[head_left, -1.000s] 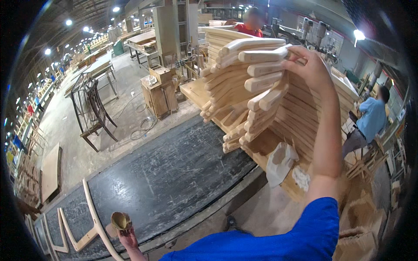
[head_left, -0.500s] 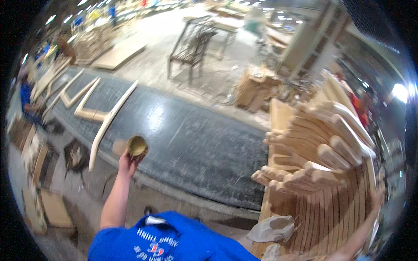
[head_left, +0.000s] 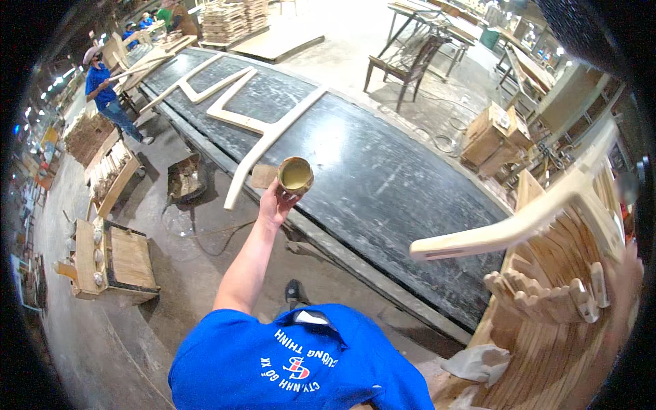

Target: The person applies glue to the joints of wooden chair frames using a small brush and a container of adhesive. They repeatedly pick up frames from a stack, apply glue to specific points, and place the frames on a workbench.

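My left hand (head_left: 275,203) is closed round a small round cup (head_left: 296,175) with yellowish-brown matter inside, held above the near edge of the dark table (head_left: 383,198). At the far right my right hand (head_left: 627,272), slightly blurred, grips a pale angled wooden chair-frame piece (head_left: 478,236). The piece is raised above a stack of like wooden parts (head_left: 547,301), one arm reaching out over the table. Left of the cup, a similar jointed wooden frame (head_left: 263,133) lies on the table, its curved leg overhanging the near edge.
More frames (head_left: 198,85) lie farther along the table. A small wooden block (head_left: 264,175) sits beside the cup. A white bag (head_left: 478,362) rests near the stack. A wooden box (head_left: 119,263) stands on the floor at left. A co-worker (head_left: 109,96) stands at the table's far end.
My right hand has lifted a frame piece off the stack, its arm now pointing over the table. The view has swung left; my left hand still holds the cup.
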Available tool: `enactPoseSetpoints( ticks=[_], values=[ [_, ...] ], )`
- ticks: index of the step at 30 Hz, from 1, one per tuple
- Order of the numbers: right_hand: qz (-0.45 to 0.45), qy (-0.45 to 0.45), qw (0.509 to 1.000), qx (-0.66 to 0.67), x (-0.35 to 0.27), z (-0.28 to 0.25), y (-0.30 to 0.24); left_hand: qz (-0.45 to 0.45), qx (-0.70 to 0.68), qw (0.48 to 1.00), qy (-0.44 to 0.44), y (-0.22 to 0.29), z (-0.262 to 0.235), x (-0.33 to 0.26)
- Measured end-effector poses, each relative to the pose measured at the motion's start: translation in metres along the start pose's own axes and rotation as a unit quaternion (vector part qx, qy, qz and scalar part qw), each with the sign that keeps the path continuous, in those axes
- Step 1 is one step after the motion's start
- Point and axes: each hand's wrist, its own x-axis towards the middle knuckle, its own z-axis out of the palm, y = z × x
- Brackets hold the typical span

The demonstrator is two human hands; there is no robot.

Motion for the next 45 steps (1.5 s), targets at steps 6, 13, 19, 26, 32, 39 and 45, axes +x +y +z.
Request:
enactPoseSetpoints(
  ticks=[6, 13, 19, 26, 32, 39, 45],
  values=[
    [-0.137, 0.047, 0.988, 0.058, 0.077, -0.003, -0.285, 0.003, 0.032, 0.999, 0.035, 0.075, -0.079, -0.008],
    [-0.168, -0.038, 0.972, 0.157, 0.049, 0.09, -0.496, 0.023, 0.065, 0.994, 0.087, 0.124, -0.146, -0.038],
    [-0.208, -0.131, 0.948, 0.202, 0.003, 0.177, -0.537, -0.003, 0.08, 0.994, 0.077, 0.112, -0.132, -0.02],
    [-0.278, 0.065, 0.865, 0.412, 0.049, 0.144, -0.489, -0.055, 0.092, 0.993, 0.039, 0.048, -0.073, 0.013],
    [-0.051, -0.256, 0.56, 0.786, 0.061, 0.109, -0.446, -0.067, 0.172, 0.982, 0.03, -0.05, 0.019, 0.054],
    [-0.084, -0.204, 0.499, 0.838, 0.038, 0.103, -0.511, -0.023, 0.286, 0.957, -0.041, -0.081, 0.078, 0.062],
    [0.069, -0.258, 0.415, 0.87, 0.027, 0.148, -0.571, 0.02, 0.318, 0.946, -0.052, -0.074, 0.088, 0.07]
  ],
)
